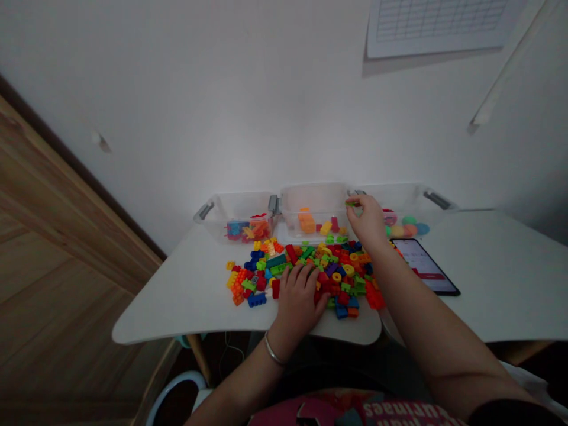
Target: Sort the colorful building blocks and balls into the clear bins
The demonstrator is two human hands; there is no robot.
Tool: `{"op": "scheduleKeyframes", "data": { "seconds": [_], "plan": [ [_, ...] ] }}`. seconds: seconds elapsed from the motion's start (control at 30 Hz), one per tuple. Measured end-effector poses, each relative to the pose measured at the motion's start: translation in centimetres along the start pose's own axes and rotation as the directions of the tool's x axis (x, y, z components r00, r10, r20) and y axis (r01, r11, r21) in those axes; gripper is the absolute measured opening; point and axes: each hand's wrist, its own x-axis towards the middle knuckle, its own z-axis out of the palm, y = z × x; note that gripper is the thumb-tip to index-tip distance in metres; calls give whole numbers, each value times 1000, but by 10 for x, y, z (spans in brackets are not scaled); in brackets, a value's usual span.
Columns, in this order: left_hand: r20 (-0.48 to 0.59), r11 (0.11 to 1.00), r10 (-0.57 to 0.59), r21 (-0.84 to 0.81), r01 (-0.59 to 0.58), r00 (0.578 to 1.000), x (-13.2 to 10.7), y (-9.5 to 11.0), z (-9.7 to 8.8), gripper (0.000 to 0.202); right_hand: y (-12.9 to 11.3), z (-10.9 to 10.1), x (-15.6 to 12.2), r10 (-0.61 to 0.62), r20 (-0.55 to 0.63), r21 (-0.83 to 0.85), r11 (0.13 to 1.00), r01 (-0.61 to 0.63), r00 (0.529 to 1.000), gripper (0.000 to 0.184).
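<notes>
My left hand (pixel 297 299) lies palm down on the near edge of a loose pile of colourful plastic building bricks (pixel 341 278), its fingers spread over red and green bricks. A thin metal bangle (pixel 273 350) circles that wrist. My right hand (pixel 367 223) is raised at the far side of the pile, pinching a small green brick (pixel 352 203) between finger and thumb. That brick is over the right rim of a clear plastic bin (pixel 313 201), which holds orange, yellow and red bricks.
A clear bin (pixel 237 218) with mixed bricks stands to the left, and another (pixel 399 198) with round coloured discs stands to the right. A smartphone (pixel 423 266) lies on the white table (pixel 177 302). A wall with a paper chart (pixel 437 23) rises behind; wood lies left.
</notes>
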Motion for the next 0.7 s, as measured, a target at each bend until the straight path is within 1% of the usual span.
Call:
{"op": "scheduleKeyframes", "data": {
  "seconds": [0.1, 0.3, 0.47, 0.63, 0.7],
  "plan": [
    [-4, 1000, 4, -5, -4, 1000, 0, 0, 0, 45, 3, 5, -3, 14, 21, -39, 999, -13, 1000, 26],
    [-7, 1000, 3, 1, -3, 1000, 0, 0, 0, 46, 2, 7, -7, -15, 38, -107, 994, 19, 999, 37],
    [-3, 1000, 0, -2, 0, 1000, 0, 1, 0, 45, 5, 6, -8, -27, 31, -107, 994, 30, 999, 42],
    [-5, 1000, 0, -4, 0, 1000, 0, 1, -1, 45, 6, 6, -8, -19, 78, -109, 994, 28, 997, 48],
    [-5, 1000, 2, -1, -2, 1000, 0, 1, -1, 45, 5, 3, -7, -20, 87, -83, 996, 28, 996, 49]
  ]
}}
